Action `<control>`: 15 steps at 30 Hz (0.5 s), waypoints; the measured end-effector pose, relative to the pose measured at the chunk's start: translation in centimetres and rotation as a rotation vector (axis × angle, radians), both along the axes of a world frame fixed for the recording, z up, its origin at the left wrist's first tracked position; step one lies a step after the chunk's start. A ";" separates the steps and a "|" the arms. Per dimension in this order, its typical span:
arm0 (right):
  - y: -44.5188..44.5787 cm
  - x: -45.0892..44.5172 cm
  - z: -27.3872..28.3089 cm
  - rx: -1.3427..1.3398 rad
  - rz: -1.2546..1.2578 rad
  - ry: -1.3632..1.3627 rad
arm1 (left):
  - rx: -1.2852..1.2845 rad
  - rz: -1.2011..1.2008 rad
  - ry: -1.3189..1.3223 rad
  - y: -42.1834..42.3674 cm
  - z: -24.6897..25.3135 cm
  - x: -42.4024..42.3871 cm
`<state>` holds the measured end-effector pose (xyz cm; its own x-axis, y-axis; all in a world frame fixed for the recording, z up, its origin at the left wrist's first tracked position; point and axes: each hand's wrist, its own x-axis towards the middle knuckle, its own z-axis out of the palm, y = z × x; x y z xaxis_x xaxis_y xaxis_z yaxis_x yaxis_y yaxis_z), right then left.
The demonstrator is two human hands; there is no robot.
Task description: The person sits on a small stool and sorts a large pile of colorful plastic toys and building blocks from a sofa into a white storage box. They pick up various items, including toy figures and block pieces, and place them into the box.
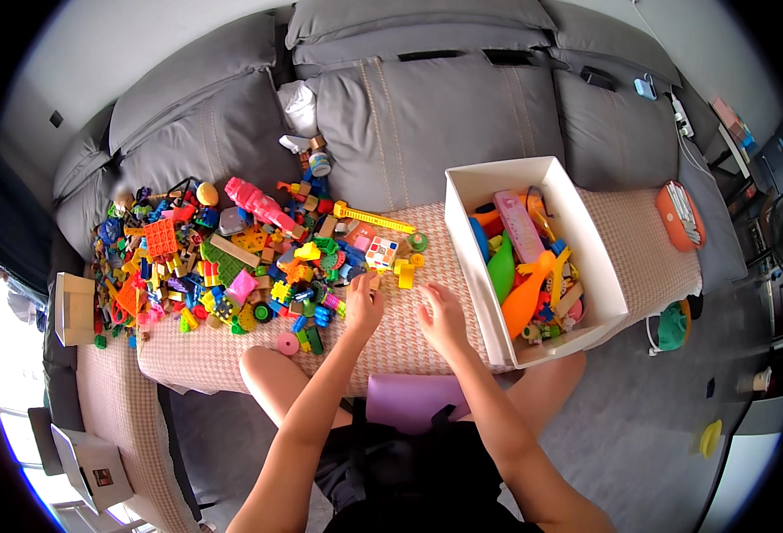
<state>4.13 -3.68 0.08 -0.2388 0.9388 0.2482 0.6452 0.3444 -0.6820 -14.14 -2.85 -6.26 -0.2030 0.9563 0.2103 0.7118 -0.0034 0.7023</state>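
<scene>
My left hand [365, 308] reaches to the right edge of a heap of mixed toys [231, 263]. Its fingers are at a small wooden block [375, 283], partly hidden; whether they grip it is unclear. Just beyond lie a puzzle cube [381, 253] and yellow plastic blocks [405, 274]. My right hand [443, 318] is over the checked sofa cover [405, 340], fingers apart and holding nothing. To its right stands a white storage box [568, 230] with an orange toy bowling pin [528, 300], a green one [501, 271] and a pink box [519, 226] inside.
Behind the toys rise grey sofa cushions [438, 126]. An orange pouch of white sticks or pens [679, 216] lies to the right. At the far left sits a wooden box [75, 309]. A purple seat or pad [415, 400] shows between my legs.
</scene>
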 end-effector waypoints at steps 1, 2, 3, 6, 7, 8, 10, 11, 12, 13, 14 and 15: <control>0.7 -1.0 -1.0 -0.007 0.004 -0.047 | 0.014 -0.032 0.036 0.8 0.5 -0.3; 1.5 -2.0 -2.1 -0.014 0.007 -0.094 | 0.029 -0.065 0.072 1.8 1.0 -0.4; 2.4 -3.1 -3.3 -0.022 0.015 -0.139 | 0.042 -0.092 0.111 2.7 1.3 -0.7; 4.8 -4.7 -5.7 -0.004 0.062 -0.255 | -0.133 -0.179 0.294 5.7 1.7 -0.5; 5.5 -4.9 -6.3 -0.001 0.066 -0.277 | -0.181 -0.226 0.375 6.6 1.9 -0.4; 6.3 -4.9 -6.8 -0.064 0.076 -0.362 | -0.198 -0.250 0.453 7.4 1.6 -0.4; 6.4 -4.4 -7.0 -0.147 0.139 -0.430 | -0.393 -0.279 0.340 7.8 2.2 -0.5; 6.3 -3.9 -7.0 -0.188 0.169 -0.464 | -0.489 -0.295 0.283 7.9 2.5 -0.5; 5.9 -3.8 -6.8 -0.215 0.174 -0.418 | -0.407 -0.259 0.354 7.6 0.7 -1.5; 5.2 -3.1 -7.1 -0.251 0.166 -0.373 | -0.433 -0.259 0.317 7.1 1.3 -1.3; 4.3 -2.4 -7.4 -0.287 0.159 -0.327 | -0.459 -0.258 0.280 6.3 1.8 -1.0; 3.1 -1.6 -7.4 -0.279 0.141 -0.287 | -0.487 -0.257 0.243 5.4 2.2 -0.8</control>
